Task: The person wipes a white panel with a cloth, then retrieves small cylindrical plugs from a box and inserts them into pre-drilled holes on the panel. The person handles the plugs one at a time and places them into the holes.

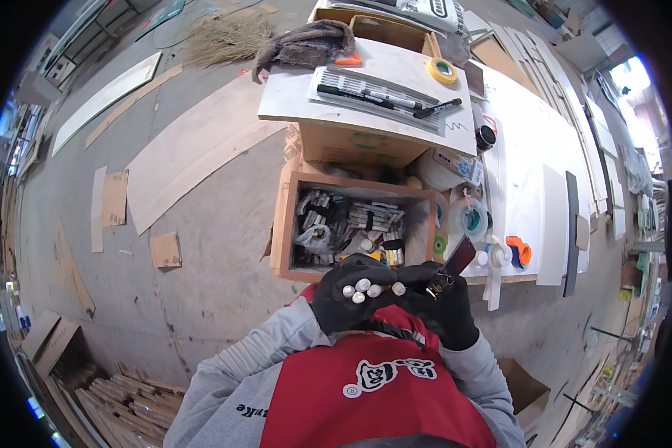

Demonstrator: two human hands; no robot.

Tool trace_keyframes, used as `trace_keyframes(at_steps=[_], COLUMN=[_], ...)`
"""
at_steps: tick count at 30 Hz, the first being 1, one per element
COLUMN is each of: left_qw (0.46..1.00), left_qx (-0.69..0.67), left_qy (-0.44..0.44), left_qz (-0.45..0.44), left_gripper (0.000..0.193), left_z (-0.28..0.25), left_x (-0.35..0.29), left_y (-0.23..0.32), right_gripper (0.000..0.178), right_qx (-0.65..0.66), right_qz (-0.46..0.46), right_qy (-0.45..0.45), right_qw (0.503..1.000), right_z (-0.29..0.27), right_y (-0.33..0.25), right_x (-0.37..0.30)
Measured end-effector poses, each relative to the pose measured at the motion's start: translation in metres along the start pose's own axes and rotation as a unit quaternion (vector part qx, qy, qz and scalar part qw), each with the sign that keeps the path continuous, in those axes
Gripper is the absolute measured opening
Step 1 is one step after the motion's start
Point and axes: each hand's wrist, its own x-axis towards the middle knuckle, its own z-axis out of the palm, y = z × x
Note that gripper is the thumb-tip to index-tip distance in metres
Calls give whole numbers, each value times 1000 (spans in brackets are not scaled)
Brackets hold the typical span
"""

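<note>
Both my hands wear black gloves and meet at chest height, at the near edge of a wooden box point(295, 224). My left hand point(340, 302) is closed around several white, round-ended sticks point(362, 285), their ends facing me. One more stick point(399, 288) sticks out between the two hands. My right hand point(452, 317) is closed at the base of a flat, dark red piece point(460, 256) with a metal fitting point(440, 283); its exact kind is unclear. Inside the box lie bundles of similar white sticks point(377, 218) and a crumpled clear plastic bag point(315, 237).
Beyond the box, a white board point(291, 93) carries markers point(388, 98), yellow tape point(441, 71) and a dark cloth point(310, 45). To the right, a white table point(523, 160) holds tape rolls point(473, 219) and an orange tape dispenser point(518, 252). Cardboard point(166, 249) lies on the floor at left.
</note>
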Motion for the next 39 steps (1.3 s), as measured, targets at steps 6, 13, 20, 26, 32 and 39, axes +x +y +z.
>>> trace_keyframes(at_steps=[6, 13, 20, 26, 32, 39], left_qw=[999, 998, 983, 950, 887, 886], left_qx=[-10, -29, -179, 20, -75, -100], left_qy=[23, 5, 2, -298, -455, -433], left_qz=[-24, -51, -38, -88, -31, -134], left_gripper=[27, 25, 20, 9, 11, 16], left_z=[5, 4, 11, 50, 149, 171], left_x=[-7, 2, 12, 43, 23, -14], left_y=[-5, -1, 0, 10, 19, 39], right_gripper=[29, 27, 28, 26, 34, 32], right_qx=[-42, -56, -42, -112, 121, 418], right_qz=[16, -4, -82, -114, 36, -211], right_qy=[-13, -13, -11, 151, 358, 527], right_qw=[999, 998, 996, 975, 925, 709], right_z=[-1, -3, -16, -35, -50, -82], right_y=[2, 2, 18, 27, 58, 157], right_x=[3, 6, -1, -64, -194, -297])
